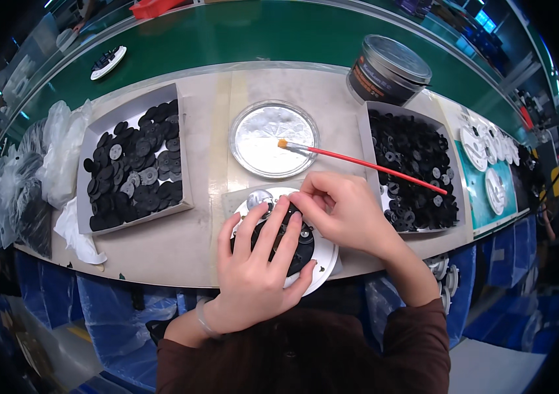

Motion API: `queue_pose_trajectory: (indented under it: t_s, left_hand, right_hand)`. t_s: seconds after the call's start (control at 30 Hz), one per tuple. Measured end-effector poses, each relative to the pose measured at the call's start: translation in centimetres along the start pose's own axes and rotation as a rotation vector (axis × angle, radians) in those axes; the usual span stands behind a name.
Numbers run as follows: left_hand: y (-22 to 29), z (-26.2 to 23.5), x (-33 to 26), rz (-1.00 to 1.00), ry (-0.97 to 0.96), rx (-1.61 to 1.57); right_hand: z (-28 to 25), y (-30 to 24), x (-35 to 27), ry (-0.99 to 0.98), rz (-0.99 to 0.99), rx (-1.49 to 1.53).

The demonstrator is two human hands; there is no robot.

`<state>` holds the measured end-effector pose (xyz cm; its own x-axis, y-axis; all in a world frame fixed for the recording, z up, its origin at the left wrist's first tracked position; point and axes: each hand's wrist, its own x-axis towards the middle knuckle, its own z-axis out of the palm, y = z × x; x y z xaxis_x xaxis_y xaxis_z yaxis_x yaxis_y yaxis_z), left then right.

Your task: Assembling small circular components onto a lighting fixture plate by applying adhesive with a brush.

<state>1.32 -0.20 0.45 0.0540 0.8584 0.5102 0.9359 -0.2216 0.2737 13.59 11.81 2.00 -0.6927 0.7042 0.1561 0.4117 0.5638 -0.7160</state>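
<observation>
White disc with black centre: lying at the front edge of the table, beneath both hands.
Left hand: spread-fingered across the disc.
Right hand: bunched, thumb near forefinger; cannot tell whether pinching anything.
Red brush: resting on a silvery dish, just beyond.
Boxes: left and right, holding black parts.

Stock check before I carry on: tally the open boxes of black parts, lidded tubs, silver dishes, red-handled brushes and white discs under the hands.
Open boxes: 2
Lidded tub: 1
Silver dish: 1
Red-handled brush: 1
White disc: 1
Total: 6
</observation>
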Motion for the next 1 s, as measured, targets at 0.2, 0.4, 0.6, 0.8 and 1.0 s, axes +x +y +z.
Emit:
queue_pose_trajectory:
  t_s: [0.2,0.4,0.6,0.8,1.0]
  left_hand:
    - [0.2,0.1,0.2,0.008,-0.036,-0.031]
    - [0.0,-0.2,-0.1,-0.008,-0.039,-0.010]
    - [0.2,0.2,0.0,0.022,-0.026,-0.029]
    - [0.2,0.1,-0.1,0.020,-0.017,-0.028]
    - [0.2,0.3,-0.2,0.018,0.000,-0.020]
  right_hand:
    - [-0.5,0.2,-0.5,-0.023,-0.003,-0.048]
    - [-7.0,2.0,-1.6,0.479,0.072,-0.071]
    - [-14.7,9.0,-5.8,0.512,0.531,-0.687]
    - [-15.2,11.2,-7.7,0.420,0.508,-0.404]
    - [-14.2,11.7,-6.5,0.274,0.332,-0.414]
